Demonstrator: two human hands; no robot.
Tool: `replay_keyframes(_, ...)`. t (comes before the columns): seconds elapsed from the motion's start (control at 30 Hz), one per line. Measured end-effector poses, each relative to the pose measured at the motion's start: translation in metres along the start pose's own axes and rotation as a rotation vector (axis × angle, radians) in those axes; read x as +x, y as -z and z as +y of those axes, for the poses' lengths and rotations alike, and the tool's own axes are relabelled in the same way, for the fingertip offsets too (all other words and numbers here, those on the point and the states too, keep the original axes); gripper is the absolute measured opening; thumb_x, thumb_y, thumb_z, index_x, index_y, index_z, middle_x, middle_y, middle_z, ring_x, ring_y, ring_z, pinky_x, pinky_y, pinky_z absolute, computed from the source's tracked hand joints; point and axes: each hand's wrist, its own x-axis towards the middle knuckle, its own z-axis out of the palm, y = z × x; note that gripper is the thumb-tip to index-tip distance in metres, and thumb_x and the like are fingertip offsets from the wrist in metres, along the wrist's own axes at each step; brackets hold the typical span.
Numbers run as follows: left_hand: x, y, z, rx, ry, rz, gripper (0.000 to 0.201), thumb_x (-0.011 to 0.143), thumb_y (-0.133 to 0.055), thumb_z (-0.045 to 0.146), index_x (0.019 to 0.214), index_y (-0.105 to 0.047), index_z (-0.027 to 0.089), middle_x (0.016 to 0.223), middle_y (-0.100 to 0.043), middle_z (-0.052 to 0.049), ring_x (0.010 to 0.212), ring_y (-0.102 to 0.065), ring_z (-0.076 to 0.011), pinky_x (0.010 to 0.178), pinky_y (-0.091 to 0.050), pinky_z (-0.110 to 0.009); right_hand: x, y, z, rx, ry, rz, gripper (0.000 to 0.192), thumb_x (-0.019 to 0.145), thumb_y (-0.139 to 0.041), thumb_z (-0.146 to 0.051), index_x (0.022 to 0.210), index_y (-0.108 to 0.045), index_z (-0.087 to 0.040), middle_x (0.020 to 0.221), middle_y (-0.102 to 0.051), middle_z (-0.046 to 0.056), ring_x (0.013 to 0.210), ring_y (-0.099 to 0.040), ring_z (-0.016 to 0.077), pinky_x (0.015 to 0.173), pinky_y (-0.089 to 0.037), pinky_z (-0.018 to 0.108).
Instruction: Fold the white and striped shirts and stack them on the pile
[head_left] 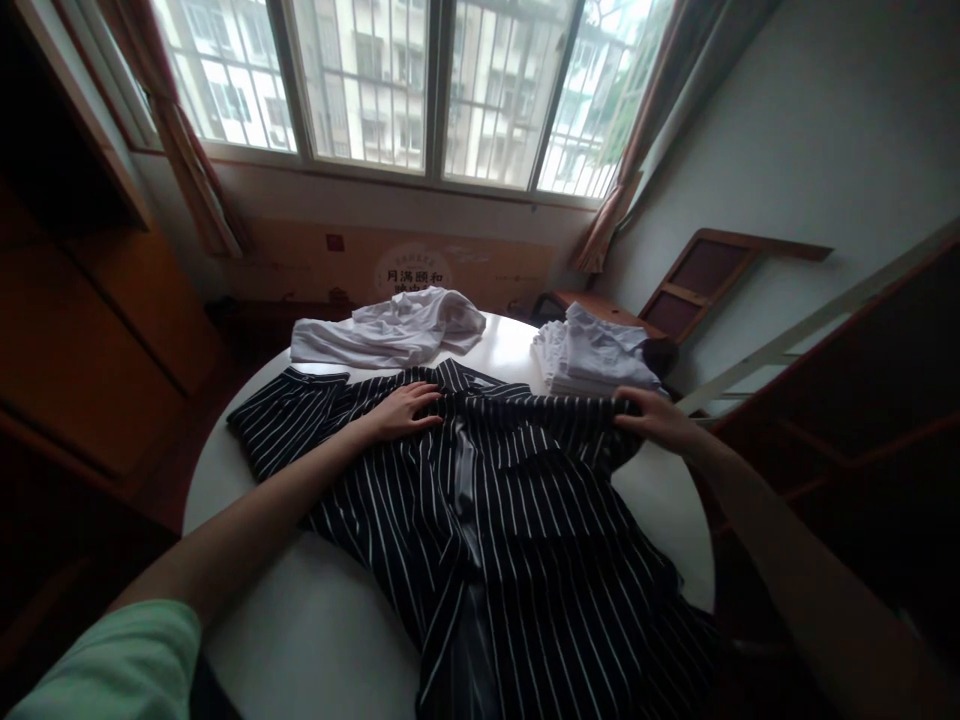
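A black shirt with white stripes (510,510) lies spread over a round white table (330,620), its collar toward the window. My left hand (401,410) rests flat on the shirt near the collar, fingers apart. At the shirt's right shoulder my right hand (656,415) pinches the fabric edge. The left sleeve lies spread out to the left.
A crumpled white garment (390,335) lies at the table's far side. A stack of folded white clothes (596,360) sits at the far right. A wooden cabinet (82,330) stands at left, a wooden frame (847,400) at right, and a large window (420,80) ahead.
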Motion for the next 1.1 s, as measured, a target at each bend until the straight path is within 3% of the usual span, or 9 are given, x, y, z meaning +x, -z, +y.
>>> replay_keyframes(0.1,-0.003,0.006,0.008,0.007,-0.034,0.065,0.05,0.085,-0.035,0.047,0.123,-0.044,0.017,0.133,-0.041,-0.009,0.123,-0.035,-0.019,0.103,-0.028,-0.033,0.01,0.019,0.008,-0.374,-0.105,0.473,0.022,0.068,-0.05,-0.022,0.087,-0.058,-0.013,0.082,-0.06,0.011,0.074,-0.055,0.0232,0.062,-0.041,0.032)
replay_keyframes(0.2,-0.009,0.016,0.014,0.027,-0.012,0.126,0.046,0.085,-0.037,0.044,0.123,-0.043,0.018,0.131,-0.041,-0.009,0.121,-0.036,-0.0203,0.101,-0.029,-0.035,0.011,0.01,-0.003,-0.527,-0.022,0.592,0.031,0.071,-0.05,-0.022,0.1,-0.053,-0.011,0.101,-0.055,0.018,0.09,-0.052,0.0283,0.07,-0.04,0.036)
replay_keyframes(0.27,-0.019,0.026,0.014,0.036,0.077,0.127,0.046,0.083,-0.038,0.047,0.119,-0.044,0.019,0.127,-0.045,-0.009,0.117,-0.041,-0.0217,0.098,-0.032,-0.037,0.006,-0.004,-0.015,-0.49,0.058,0.503,0.031,0.073,-0.052,-0.025,0.101,-0.051,-0.012,0.102,-0.055,0.016,0.091,-0.052,0.0271,0.071,-0.04,0.035)
replay_keyframes(0.33,-0.036,0.038,0.01,0.056,0.205,0.081,0.048,0.08,-0.039,0.054,0.112,-0.049,0.019,0.117,-0.051,-0.009,0.108,-0.047,-0.0228,0.092,-0.037,-0.037,-0.002,-0.02,-0.026,-0.385,0.115,0.312,0.025,0.076,-0.051,-0.03,0.096,-0.052,-0.015,0.092,-0.058,0.011,0.081,-0.054,0.022,0.067,-0.041,0.031)
replay_keyframes(0.5,-0.093,0.066,0.002,0.203,0.502,-0.186,0.064,0.065,-0.044,0.069,0.099,-0.055,0.017,0.102,-0.055,-0.013,0.095,-0.053,-0.0285,0.074,-0.043,-0.036,-0.022,-0.054,-0.045,-0.201,0.26,-0.114,0.023,0.077,-0.052,-0.04,0.077,-0.054,-0.017,0.07,-0.057,0.003,0.061,-0.049,0.0133,0.057,-0.036,0.025)
replay_keyframes(0.6,-0.118,0.072,0.002,0.25,0.556,-0.225,0.063,0.061,-0.048,0.069,0.097,-0.056,0.017,0.101,-0.057,-0.015,0.096,-0.052,-0.0305,0.073,-0.043,-0.035,-0.033,-0.073,-0.06,-0.117,0.378,-0.177,0.023,0.08,-0.05,-0.038,0.074,-0.054,-0.016,0.067,-0.055,0.002,0.058,-0.046,0.0109,0.056,-0.034,0.024)
replay_keyframes(0.8,-0.126,0.068,0.004,0.101,0.478,-0.343,0.026,0.076,-0.043,0.039,0.092,-0.056,0.023,0.095,-0.063,-0.006,0.088,-0.059,-0.0233,0.072,-0.043,-0.03,-0.052,-0.098,-0.099,-0.028,0.595,-0.271,0.019,0.08,-0.051,-0.031,0.086,-0.055,-0.014,0.067,-0.053,0.0,0.058,-0.045,0.0088,0.056,-0.035,0.023)
replay_keyframes(0.97,-0.112,0.07,0.002,0.174,0.512,-0.169,0.025,0.079,-0.037,0.036,0.09,-0.055,0.023,0.086,-0.064,-0.005,0.078,-0.06,-0.0218,0.063,-0.041,-0.028,-0.067,-0.111,-0.132,-0.04,0.85,-0.415,0.047,0.073,-0.059,-0.031,0.116,-0.045,-0.018,0.068,-0.056,-0.003,0.057,-0.048,0.009,0.053,-0.035,0.022)
replay_keyframes(1.1,-0.097,0.081,0.0,0.242,0.566,-0.039,0.028,0.081,-0.036,0.04,0.092,-0.055,0.022,0.082,-0.064,-0.004,0.074,-0.059,-0.0197,0.061,-0.04,-0.026,-0.075,-0.12,-0.148,-0.165,1.069,-0.439,0.013,0.081,-0.046,-0.017,0.089,-0.056,-0.019,0.067,-0.057,-0.001,0.059,-0.05,0.0088,0.052,-0.034,0.022)
